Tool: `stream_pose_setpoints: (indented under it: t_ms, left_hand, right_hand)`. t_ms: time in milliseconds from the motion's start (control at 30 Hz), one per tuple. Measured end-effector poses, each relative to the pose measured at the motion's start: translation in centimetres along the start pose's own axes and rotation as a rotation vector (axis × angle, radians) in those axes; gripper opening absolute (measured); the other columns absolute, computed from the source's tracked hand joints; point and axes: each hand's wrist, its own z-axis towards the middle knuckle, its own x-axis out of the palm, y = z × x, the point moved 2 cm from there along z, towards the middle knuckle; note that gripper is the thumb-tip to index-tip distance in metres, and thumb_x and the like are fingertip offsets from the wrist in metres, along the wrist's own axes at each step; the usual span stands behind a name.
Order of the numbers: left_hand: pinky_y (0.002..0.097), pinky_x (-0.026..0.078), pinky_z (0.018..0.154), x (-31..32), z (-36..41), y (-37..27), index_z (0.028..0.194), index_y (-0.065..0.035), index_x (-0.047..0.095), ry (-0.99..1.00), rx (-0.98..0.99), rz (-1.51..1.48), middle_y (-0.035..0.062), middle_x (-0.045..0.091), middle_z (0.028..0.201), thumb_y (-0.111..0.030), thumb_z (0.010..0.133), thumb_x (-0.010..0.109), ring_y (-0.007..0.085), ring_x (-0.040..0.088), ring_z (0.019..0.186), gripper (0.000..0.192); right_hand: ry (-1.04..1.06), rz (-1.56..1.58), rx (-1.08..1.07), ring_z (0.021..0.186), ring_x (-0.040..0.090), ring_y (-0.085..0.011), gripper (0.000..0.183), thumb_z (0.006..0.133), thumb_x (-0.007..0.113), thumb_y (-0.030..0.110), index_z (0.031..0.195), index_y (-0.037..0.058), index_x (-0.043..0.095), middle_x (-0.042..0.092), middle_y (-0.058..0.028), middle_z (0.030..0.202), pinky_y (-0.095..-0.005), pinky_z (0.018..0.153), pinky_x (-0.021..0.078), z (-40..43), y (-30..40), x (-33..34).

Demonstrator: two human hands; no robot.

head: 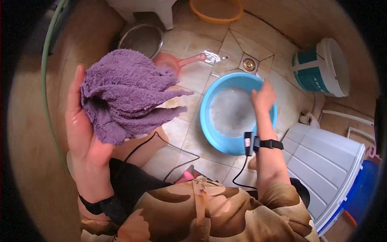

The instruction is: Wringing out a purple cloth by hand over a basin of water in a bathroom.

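Observation:
A bunched purple plush cloth [130,93] rests on my raised left hand [87,130], its loose corners pointing right. The palm is turned up beneath it, with the thumb or a finger extended along its left side; the other fingers are hidden by the cloth. On the tiled floor stands a light blue plastic basin [208,133] containing cloudy, sudsy water [231,112]. My right hand [264,96] is at the basin's right rim, fingers bent and partly hidden, so its exact grip is unclear. A strapped device sits on that wrist.
A pink dipper [193,59] lies near a metal-rimmed round vessel [142,39]. Beyond the basin is a floor drain [249,64]. An orange basin [216,18], a white-and-green bucket [320,68] and a grey-white plastic bin [320,163] stand around. A green hose [45,75] hangs at left.

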Motion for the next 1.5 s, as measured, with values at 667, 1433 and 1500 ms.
stream_pose_setpoints:
  t_ms: [667, 1433, 1500]
  left_hand:
    - [0.0405, 0.043, 0.094, 2.8, -0.7, 0.9, 0.105, -0.0051, 0.060, 0.071, -0.096, 0.035, 0.0085, 0.063, 0.106, -0.030, 0.090, 0.053, 0.0231, 0.059, 0.099, 0.030]
    - [0.0417, 0.041, 0.097, 0.8, 1.0, 0.6, 0.113, -0.0036, 0.056, -0.079, -0.029, 0.034, 0.0107, 0.060, 0.112, -0.030, 0.092, 0.049, 0.0237, 0.056, 0.105, 0.034]
    - [0.0421, 0.040, 0.097, 1.3, 1.2, 0.9, 0.114, -0.0028, 0.055, -0.037, -0.022, 0.074, 0.0111, 0.059, 0.114, -0.032, 0.092, 0.048, 0.0239, 0.056, 0.106, 0.037]
  right_hand:
    - [0.385, 1.203, 1.178, 0.065, 0.059, -0.0202, 0.035, 0.073, 0.067, 0.014, 0.102, 0.0010, 0.053, 0.060, -0.0067, 0.080, -0.0313, 0.051, 0.0476, -9.7, -16.1, 4.2]
    - [0.427, 1.610, 1.099, 0.094, 0.057, -0.0204, 0.042, 0.079, 0.069, 0.034, 0.108, 0.0067, 0.055, 0.058, -0.0080, 0.108, -0.0366, 0.076, 0.0492, -4.1, 0.2, 8.7]
    - [0.377, 0.836, 0.123, 0.110, 0.051, -0.0254, 0.056, 0.075, 0.071, 0.027, 0.123, 0.0086, 0.049, 0.054, -0.0098, 0.122, -0.0372, 0.086, 0.0460, -2.6, 4.2, 9.6]
